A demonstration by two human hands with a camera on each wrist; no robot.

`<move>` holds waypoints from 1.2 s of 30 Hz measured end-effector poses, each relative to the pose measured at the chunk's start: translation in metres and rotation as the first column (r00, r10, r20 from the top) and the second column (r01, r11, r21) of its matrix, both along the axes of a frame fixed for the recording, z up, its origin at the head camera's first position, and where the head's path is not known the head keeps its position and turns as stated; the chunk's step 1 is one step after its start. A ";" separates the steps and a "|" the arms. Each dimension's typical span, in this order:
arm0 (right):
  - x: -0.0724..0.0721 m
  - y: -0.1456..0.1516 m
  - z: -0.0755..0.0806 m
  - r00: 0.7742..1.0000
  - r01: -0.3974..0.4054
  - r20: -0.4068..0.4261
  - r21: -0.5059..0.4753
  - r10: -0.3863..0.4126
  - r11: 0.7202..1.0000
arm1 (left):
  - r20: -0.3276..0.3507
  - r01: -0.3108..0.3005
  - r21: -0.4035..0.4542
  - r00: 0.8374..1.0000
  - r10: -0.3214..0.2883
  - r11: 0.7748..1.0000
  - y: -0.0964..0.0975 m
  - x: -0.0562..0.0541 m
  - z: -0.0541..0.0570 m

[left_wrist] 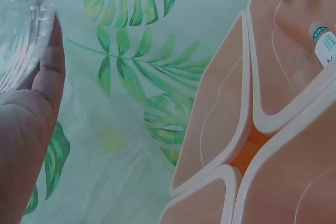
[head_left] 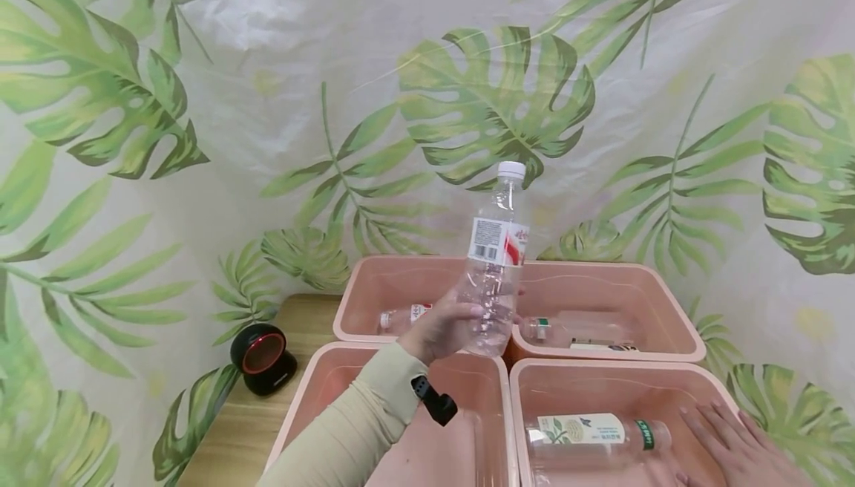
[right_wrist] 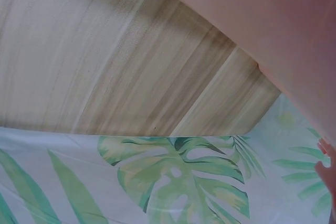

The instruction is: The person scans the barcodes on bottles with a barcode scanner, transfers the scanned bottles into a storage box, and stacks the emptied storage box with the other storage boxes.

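The left hand (head_left: 441, 327) gripped a capped clear bottle (head_left: 496, 257), slightly tilted, at the far right corner of the near-left bin (head_left: 481, 390). Beyond that bin, the far-left bin (head_left: 394, 286) contained a red-labelled bottle (head_left: 401, 318) and the far-right bin (head_left: 601, 290) a green-banded bottle (head_left: 591, 331); to its right, the near-right bin (head_left: 601, 383) contained a white-labelled bottle (head_left: 594, 435), with the right hand (head_left: 741, 446), fingers extended, at its outer side. A wooden table (head_left: 240, 435) supported a black device (head_left: 260, 361) left of the near-left bin, and leaf-printed cloth (head_left: 374, 27) hung behind.

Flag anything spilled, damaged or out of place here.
Nothing stands out: the left hand holds a capped bottle, the other bottles lie on their sides in bins, and no spill or damage shows.
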State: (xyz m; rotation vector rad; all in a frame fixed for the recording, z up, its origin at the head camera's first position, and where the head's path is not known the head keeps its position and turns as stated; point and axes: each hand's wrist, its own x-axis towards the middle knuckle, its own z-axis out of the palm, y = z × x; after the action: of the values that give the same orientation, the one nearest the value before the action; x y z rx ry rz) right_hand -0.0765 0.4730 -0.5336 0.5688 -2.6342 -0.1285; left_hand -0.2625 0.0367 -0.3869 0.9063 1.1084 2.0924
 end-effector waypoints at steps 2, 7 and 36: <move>0.000 0.001 0.000 1.000 -0.005 -0.013 0.005 0.005 1.000 | -0.007 -0.053 -0.035 0.999 0.053 0.998 -0.004 -0.001 -0.001; 0.001 0.000 -0.002 1.000 0.011 -0.006 -0.006 -0.011 1.000 | 0.153 -0.124 -0.029 0.980 0.127 0.992 -0.009 0.002 0.005; 0.004 -0.004 0.001 0.997 0.061 0.038 0.010 -0.061 0.998 | 0.035 -0.586 0.007 0.810 0.586 0.810 -0.118 -0.018 -0.028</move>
State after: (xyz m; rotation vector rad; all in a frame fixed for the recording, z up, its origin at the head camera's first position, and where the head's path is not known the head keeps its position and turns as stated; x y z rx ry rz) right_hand -0.0723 0.4690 -0.5323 0.4990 -2.6901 -0.1495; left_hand -0.2807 -0.0813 -0.4152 0.5700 1.4982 2.5972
